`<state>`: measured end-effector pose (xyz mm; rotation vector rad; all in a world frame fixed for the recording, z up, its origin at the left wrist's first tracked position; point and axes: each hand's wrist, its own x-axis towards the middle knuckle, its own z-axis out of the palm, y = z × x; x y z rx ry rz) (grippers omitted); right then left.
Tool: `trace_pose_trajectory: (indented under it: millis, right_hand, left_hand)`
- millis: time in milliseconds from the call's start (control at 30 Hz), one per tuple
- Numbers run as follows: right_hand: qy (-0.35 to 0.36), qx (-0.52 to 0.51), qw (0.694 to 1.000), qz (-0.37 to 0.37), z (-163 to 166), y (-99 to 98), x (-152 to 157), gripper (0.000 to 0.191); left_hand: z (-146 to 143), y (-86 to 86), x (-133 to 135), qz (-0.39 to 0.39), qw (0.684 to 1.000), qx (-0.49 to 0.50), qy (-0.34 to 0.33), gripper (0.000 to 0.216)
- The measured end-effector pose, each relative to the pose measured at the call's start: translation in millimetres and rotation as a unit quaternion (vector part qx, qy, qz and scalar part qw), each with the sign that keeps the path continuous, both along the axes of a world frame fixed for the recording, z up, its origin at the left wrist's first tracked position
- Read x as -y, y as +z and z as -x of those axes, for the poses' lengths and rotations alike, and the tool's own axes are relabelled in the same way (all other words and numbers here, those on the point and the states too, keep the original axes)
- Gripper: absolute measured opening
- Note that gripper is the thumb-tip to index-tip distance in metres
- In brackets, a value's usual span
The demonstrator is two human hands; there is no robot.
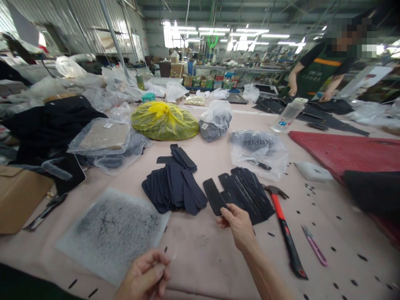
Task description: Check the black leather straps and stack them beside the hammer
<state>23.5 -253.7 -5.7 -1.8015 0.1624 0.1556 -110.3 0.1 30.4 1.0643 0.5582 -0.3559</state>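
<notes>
My right hand (238,223) pinches the lower end of a dark rounded fabric strip (214,196) between thumb and fingers, tilting it up over the table. Just right of it lies a spread stack of similar black strips (246,193) with pale streaks on them. To its left is a fanned pile of navy strips (175,187), with a smaller bundle (183,158) behind. My left hand (146,273) is near the table's front edge, thumb pressed to curled fingers; whether something thin sits between them I cannot make out. Beside it lies a translucent sheet (118,229) with dark smears.
Right of the strips lie a hammer (286,229) and pink thread snips (315,246). Bagged goods, a yellow bag (164,123) and a bottle (289,114) stand farther back. A cardboard box (21,200) and cutter (46,211) are at left. A co-worker (325,71) stands across the table.
</notes>
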Motion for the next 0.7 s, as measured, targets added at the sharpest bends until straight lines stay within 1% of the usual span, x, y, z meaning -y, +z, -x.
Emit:
trace_pose_trajectory:
  millis: [67,100,167,200,233,300,367,400,433,500,600,700]
  right_hand:
    - [-0.010,-0.033,0.996,-0.080,24.8,4.5,-5.6,0.043]
    - [-0.015,-0.047,0.992,-0.116,36.9,7.0,-9.3,0.045]
    - [-0.033,-0.079,0.975,-0.207,59.0,12.2,-17.2,0.043]
    - [-0.040,-0.097,0.961,-0.256,68.5,14.5,-20.9,0.040]
    - [-0.043,-0.114,0.945,-0.302,76.7,16.6,-24.1,0.037]
    - [-0.037,-0.141,0.920,-0.365,89.4,19.2,-28.9,0.034]
    - [-0.021,-0.147,0.916,-0.372,97.3,19.3,-31.1,0.032]
    - [-0.015,-0.144,0.919,-0.368,99.8,18.6,-31.3,0.031]
    - [-0.011,-0.139,0.922,-0.361,101.5,17.4,-31.2,0.029]
    - [-0.008,-0.130,0.929,-0.347,103.7,14.3,-30.2,0.027]
    - [-0.005,-0.123,0.934,-0.335,105.8,11.0,-28.6,0.022]
    - [0.012,-0.120,0.935,-0.333,107.8,11.1,-27.6,0.018]
  left_hand:
    - [-17.8,5.7,16.4,-0.010,0.999,0.025,-0.044,0.034]
    - [-26.4,7.7,23.8,-0.040,0.997,0.039,-0.061,0.032]
    - [-41.3,10.8,37.0,-0.156,0.980,0.084,-0.092,0.023]
    - [-47.1,12.2,42.5,-0.225,0.961,0.123,-0.108,0.018]
    - [-51.6,13.7,47.4,-0.292,0.933,0.171,-0.125,0.014]
    - [-56.7,16.1,55.0,-0.391,0.864,0.276,-0.159,0.015]
    - [-57.4,17.1,59.8,-0.444,0.805,0.344,-0.189,0.018]
    - [-56.6,16.8,61.3,-0.460,0.787,0.358,-0.201,0.020]
    - [-55.3,16.3,62.3,-0.471,0.778,0.361,-0.209,0.021]
    - [-51.6,14.7,63.1,-0.480,0.777,0.349,-0.211,0.020]
    - [-45.5,13.9,63.0,-0.475,0.794,0.320,-0.204,0.016]
    - [-40.0,15.8,63.6,-0.465,0.804,0.311,-0.201,0.015]
